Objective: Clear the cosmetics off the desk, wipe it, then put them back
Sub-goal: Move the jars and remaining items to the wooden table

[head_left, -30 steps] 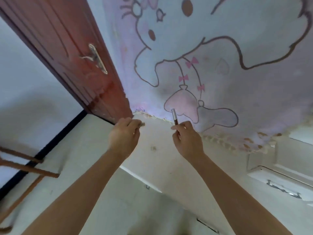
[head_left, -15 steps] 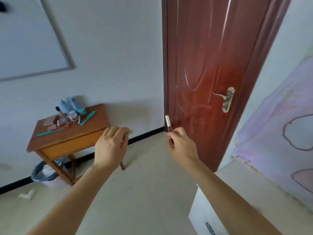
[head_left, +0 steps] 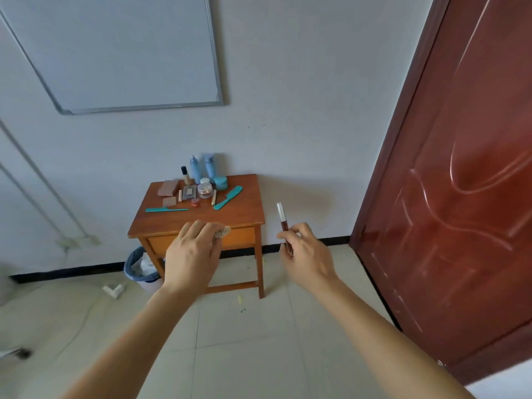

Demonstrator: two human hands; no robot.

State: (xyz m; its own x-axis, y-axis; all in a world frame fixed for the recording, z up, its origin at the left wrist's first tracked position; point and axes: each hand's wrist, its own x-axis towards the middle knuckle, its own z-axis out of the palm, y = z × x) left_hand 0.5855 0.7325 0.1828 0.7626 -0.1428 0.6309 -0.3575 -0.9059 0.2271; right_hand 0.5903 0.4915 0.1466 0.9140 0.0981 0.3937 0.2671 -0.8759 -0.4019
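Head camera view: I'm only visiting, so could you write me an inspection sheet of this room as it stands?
Surface: wooden desk, with cosmetics grouped toward its back left.
Job's things: blue bottles, jars, teal comb, tail comb and brown boxes on the desk; dark red tube held off it.
Clutter: lined bin under the desk; white scraps on the floor.
Hands: left hand curls round a pale crumpled wad; right hand pinches the tube upright.
Cables: pale lines slant down the left wall; cable or conduit, cannot tell.
Surroundings: whiteboard above, red-brown door at right.
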